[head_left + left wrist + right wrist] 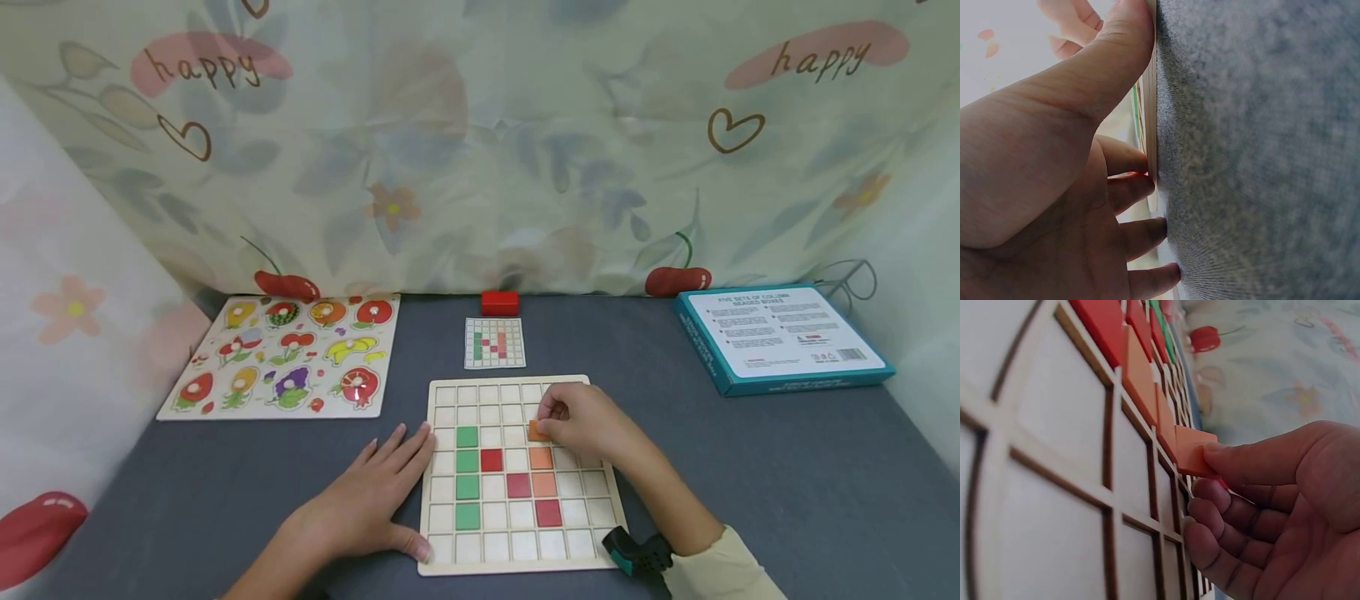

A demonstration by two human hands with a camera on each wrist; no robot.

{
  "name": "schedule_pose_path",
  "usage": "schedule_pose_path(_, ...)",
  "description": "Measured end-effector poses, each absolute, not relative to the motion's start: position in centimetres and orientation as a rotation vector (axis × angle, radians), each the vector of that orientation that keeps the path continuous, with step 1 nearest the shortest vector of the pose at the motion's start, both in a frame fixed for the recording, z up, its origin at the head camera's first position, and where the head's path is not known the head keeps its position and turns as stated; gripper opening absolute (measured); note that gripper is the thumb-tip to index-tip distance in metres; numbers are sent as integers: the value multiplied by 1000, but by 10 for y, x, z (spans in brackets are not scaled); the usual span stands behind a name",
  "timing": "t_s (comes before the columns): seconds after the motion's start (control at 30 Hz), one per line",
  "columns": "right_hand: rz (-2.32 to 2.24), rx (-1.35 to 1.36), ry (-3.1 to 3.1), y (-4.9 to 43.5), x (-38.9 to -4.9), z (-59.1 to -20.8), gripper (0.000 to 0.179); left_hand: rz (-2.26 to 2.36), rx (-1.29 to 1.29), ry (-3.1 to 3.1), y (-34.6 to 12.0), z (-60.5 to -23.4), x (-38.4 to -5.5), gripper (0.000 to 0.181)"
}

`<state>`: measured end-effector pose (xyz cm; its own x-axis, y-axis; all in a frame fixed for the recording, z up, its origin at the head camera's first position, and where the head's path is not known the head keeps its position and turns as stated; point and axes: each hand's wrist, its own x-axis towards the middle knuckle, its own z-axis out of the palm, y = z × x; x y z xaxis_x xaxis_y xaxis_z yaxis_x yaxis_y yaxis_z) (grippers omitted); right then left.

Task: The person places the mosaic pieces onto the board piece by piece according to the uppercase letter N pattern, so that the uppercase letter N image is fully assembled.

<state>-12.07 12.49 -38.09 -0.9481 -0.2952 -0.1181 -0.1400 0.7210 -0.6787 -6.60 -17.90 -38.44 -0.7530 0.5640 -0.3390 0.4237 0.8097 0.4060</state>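
Observation:
A wooden grid board [517,570] lies on the dark grey tabletop. My right hand [588,421] pinches an orange square tile [1192,450] between thumb and fingers; in the right wrist view it is tilted above the grid, just past two orange tiles [542,471] set in one column. A column of green tiles [467,461] sits toward the board's left side, and red tiles [491,460] run diagonally down to the right. Along the left edge rests my left hand [367,496], fingers spread, its thumb touching the board near the lower corner.
Behind the board lies a small pattern card [495,343] with a red block [499,302] behind it. A fruit puzzle board [281,358] is at the left, a teal-edged box [787,337] at the right. A printed curtain [495,167] hangs at the back.

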Motion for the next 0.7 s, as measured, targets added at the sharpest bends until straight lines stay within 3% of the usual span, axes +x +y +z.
schedule_pose_path(0.17,-964,-374,2726,122,-119,-385,13,438,744,2541,-179,-384,-66,126)
schedule_pose_path(0.33,-905,-591,2765,130,-114,-386,5,440,754,2541,-179,-385,-66,126)
schedule_pose_path(0.5,-925,-736,2758,142,-105,-385,13,428,747,2541,-180,-386,-67,126)
schedule_pose_path(0.7,-960,-704,2864,166,-90,-384,26,480,760,2530,-186,-388,-65,127)
